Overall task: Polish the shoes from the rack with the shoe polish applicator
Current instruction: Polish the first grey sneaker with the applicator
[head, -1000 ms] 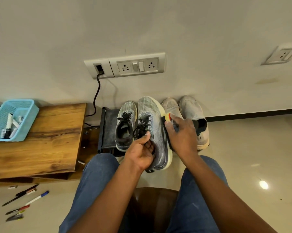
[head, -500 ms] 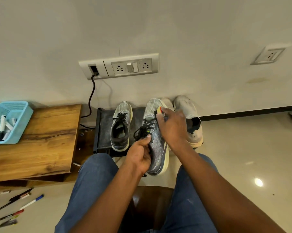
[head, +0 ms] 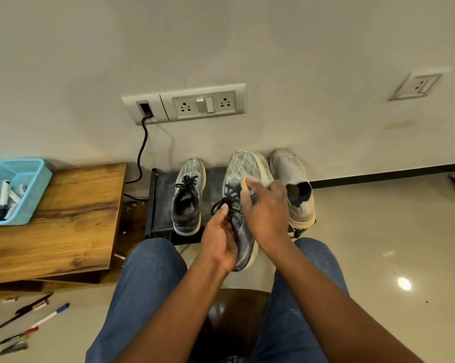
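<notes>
Shoe [head: 243, 179], grey mesh with black laces, held up in the air over the front edge of the rack [head: 163, 205], toe pointing to the wall. Left hand [head: 219, 239] grips it at the heel end, fingers curled round the collar, thumb up by the laces. Right hand [head: 267, 213] curled round the polish applicator [head: 248, 183]; only its yellow and red end shows past the fingers, blurred, pressed on the shoe's top just above the laces. Both forearms come in from the bottom edge; knees in blue jeans [head: 147, 284] either side, dark stool seat [head: 231, 318] between them.

Second grey shoe [head: 188, 197] stands on the rack, left half, toe to the wall, apart from the held one. Rack is black and low, back edge against the wall. Pale slip-on shoe [head: 294, 189] at the rack's right end, just right of the right hand, near it, toe at the wall.

Wooden table [head: 64, 221] left of the rack, narrow gap between them. Blue basket [head: 24, 189] with markers at the table's far left corner. Pens [head: 32, 320] lie on the floor in front of the table, bottom left. Socket plate [head: 184, 103] on the wall above the rack, black cable [head: 142, 150] hanging down behind the table's right edge. Second socket [head: 415, 86] far right on the wall. Glossy tile floor [head: 391, 231] right of the rack lies open to the frame's right edge.
</notes>
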